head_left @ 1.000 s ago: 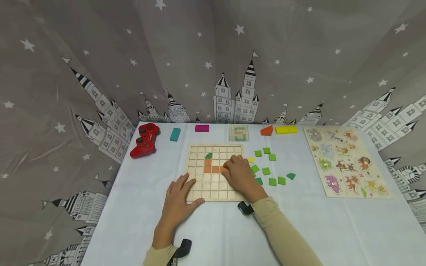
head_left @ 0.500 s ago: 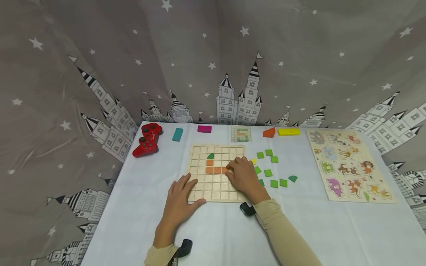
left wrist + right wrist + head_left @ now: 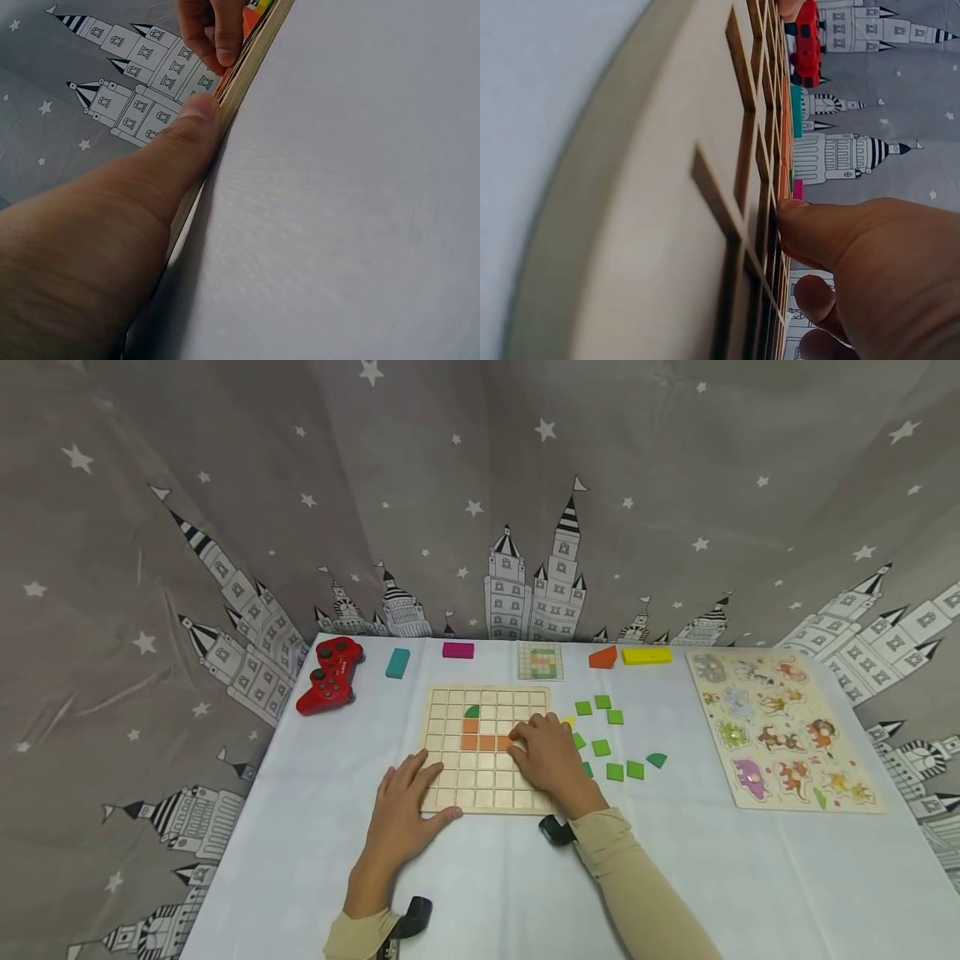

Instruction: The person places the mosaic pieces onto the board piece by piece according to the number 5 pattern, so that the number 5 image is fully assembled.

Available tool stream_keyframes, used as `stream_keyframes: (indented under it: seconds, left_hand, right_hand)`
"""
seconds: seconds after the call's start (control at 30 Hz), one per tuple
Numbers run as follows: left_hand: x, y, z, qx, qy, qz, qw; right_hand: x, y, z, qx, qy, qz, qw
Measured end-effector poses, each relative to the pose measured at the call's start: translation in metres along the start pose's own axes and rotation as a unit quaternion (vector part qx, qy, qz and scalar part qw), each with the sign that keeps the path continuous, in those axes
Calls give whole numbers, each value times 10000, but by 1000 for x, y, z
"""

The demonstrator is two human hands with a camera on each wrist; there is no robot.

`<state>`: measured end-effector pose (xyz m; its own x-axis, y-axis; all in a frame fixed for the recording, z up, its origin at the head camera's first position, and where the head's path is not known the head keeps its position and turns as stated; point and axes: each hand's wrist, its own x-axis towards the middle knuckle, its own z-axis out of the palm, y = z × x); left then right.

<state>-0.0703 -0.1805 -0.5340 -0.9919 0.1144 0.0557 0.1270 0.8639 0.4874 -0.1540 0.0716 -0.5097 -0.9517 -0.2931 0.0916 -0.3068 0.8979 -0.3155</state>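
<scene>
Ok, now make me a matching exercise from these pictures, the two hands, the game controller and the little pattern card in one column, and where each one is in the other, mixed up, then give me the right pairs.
Things
1. left hand
2. game controller
3. right hand
4. pattern card

Places
A. at the right end of the orange row on the board
B. between the magenta block and the orange wedge
C. at the board's near left corner
D. left of the teal block

Right pairs: 1-C, 2-D, 3-A, 4-B
</scene>
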Motion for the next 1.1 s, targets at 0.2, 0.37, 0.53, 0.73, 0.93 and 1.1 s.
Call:
stream_keyframes:
  seconds: [0.2, 0.37, 0.53, 0.73, 0.93, 1.1]
  left_hand:
    - [0, -1, 2, 36, 39, 6, 10000]
    - [1, -2, 4, 6, 59, 81, 9999]
    - [2, -3, 5, -18, 149, 142, 9998]
    - [3, -5, 5, -36, 82, 128, 9999]
    - [3, -6, 4, -33, 193, 200, 9996]
    - [3, -5, 5, -85, 187, 236, 9995]
  right_hand:
    - [-4, 7, -4, 93, 73, 48, 9999]
    - [-15, 31, -11, 515, 186, 590, 9968]
    - [-34, 67, -26, 1020, 418, 895, 9899]
    - [-66, 117, -39, 1199, 680, 1096, 9844]
    - [-91, 154, -51, 1206, 564, 1226, 9835]
    - [-102, 168, -57, 1272, 73, 1336, 9828]
